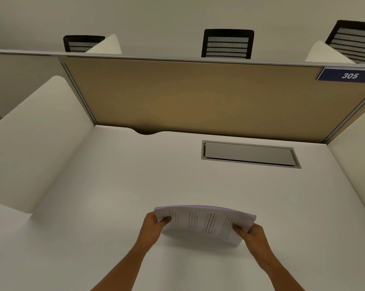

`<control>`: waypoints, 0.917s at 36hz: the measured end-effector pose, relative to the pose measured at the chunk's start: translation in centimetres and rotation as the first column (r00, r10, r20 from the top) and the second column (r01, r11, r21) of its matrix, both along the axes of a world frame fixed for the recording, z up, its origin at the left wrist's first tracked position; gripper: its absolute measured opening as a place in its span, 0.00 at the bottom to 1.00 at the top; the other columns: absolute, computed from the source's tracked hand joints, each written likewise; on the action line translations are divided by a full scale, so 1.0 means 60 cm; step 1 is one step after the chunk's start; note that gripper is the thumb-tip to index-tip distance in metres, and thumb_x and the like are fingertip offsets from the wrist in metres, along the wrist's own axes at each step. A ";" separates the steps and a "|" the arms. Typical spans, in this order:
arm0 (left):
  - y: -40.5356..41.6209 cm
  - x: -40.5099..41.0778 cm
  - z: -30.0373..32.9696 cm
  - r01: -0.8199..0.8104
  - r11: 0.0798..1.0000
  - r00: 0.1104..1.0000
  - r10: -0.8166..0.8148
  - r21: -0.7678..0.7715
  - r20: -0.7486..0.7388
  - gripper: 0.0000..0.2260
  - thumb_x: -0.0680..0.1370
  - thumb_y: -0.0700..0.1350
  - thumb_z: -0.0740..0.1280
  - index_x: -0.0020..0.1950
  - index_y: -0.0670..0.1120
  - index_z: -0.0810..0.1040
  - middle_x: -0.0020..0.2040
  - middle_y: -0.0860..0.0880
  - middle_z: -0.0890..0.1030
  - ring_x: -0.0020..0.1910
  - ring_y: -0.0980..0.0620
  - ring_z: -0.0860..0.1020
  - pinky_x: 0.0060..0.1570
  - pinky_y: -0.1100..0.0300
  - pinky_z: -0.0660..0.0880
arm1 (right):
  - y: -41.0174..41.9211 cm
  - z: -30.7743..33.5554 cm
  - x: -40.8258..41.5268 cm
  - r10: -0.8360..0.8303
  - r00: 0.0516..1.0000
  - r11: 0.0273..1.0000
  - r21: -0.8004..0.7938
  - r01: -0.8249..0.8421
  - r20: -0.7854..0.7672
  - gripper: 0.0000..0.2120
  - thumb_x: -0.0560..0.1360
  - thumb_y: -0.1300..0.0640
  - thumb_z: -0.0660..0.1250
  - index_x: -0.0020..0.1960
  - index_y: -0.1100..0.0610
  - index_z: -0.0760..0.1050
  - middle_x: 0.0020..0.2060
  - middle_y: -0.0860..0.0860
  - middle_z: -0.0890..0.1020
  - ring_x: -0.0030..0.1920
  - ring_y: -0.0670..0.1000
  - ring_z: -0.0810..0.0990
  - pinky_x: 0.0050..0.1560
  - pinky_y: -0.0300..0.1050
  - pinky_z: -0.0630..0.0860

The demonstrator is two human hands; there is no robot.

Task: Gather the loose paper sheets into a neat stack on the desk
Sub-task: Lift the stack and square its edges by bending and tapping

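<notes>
Two hands in view, both bare, forearms entering from bottom edge. Left hand [154, 224] clamped on left short edge of paper stack [204, 223], thumb on top, fingers wrapped beneath. Right hand [253, 235] clamped on right short edge, same grip, thumb over top sheet. One stack only, several sheets thick; exact sheet count impossible to tell. Bowed upward through the middle between the two grips, near long edge lower, far long edge raised; lifted clear of table or near edge touching, cannot tell. Top sheet printed, roughly four blocks of text lines running across, too blurred to read. Far edges of sheets nearly flush, slight fanning at right corner.

White table [114, 196] beneath, stack near its front centre. One grey rectangular cable hatch [249, 154] set flush in table, behind and right of stack, well apart from it. One dark notch [145, 132] at rear edge of table, left of hatch.

One tan partition panel [187, 95] across the back. One blue number plate [347, 75] at its upper right, reading 305. White side dividers, one left [34, 139], one right [353, 171]. Three black mesh chair backs above partition: left [80, 44], centre [227, 44], right [353, 40].
</notes>
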State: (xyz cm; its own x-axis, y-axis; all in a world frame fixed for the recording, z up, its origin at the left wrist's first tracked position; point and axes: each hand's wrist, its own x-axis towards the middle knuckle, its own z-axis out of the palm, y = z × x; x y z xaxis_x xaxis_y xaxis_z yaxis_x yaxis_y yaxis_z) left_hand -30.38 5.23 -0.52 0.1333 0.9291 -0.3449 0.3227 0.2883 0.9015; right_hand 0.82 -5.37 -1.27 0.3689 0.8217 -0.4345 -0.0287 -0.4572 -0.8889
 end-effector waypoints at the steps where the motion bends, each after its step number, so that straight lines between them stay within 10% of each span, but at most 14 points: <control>1: -0.001 0.000 -0.003 0.009 1.000 1.000 -0.009 -0.010 -0.001 0.12 0.77 0.36 0.70 0.53 0.54 0.81 0.45 0.57 0.85 0.46 0.59 0.82 0.41 0.70 0.78 | -0.002 -0.003 -0.001 0.008 1.000 1.000 -0.008 -0.008 0.004 0.06 0.76 0.61 0.73 0.50 0.51 0.83 0.42 0.45 0.89 0.43 0.43 0.87 0.38 0.35 0.80; 33: -0.008 0.008 -0.010 -0.022 1.000 0.999 0.021 -0.017 -0.036 0.11 0.76 0.36 0.71 0.50 0.53 0.82 0.43 0.57 0.86 0.43 0.60 0.83 0.41 0.70 0.77 | -0.006 0.007 0.013 0.028 0.992 0.999 -0.021 -0.026 0.127 0.06 0.78 0.62 0.70 0.52 0.54 0.83 0.40 0.47 0.88 0.42 0.44 0.86 0.34 0.31 0.78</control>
